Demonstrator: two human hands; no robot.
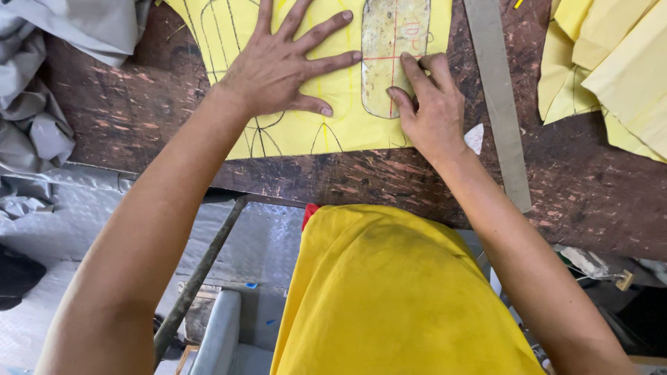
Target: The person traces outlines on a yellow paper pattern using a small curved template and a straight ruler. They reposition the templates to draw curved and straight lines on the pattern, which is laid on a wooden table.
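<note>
Template: a worn, yellowish card template (392, 52) with rounded bottom corners and red cross lines, lying on the yellow sheet (340, 104) near the bench's near edge.
Your right hand (431, 104): fingers together, tips pressing the template's lower right edge; clamped on nothing.
Your left hand (285, 62): flat, fingers spread apart, pinning the sheet just left of the template.
Sheet: bright yellow, with dark traced outlines.
Bench (139, 104): dark, scuffed wood; a grey strip (500, 104) lies right of your hand.

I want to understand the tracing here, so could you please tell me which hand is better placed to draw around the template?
Probably the right hand: its fingers pinch at the template's lower edge. The left hand lies spread flat on the yellow sheet, holding it down.
</note>
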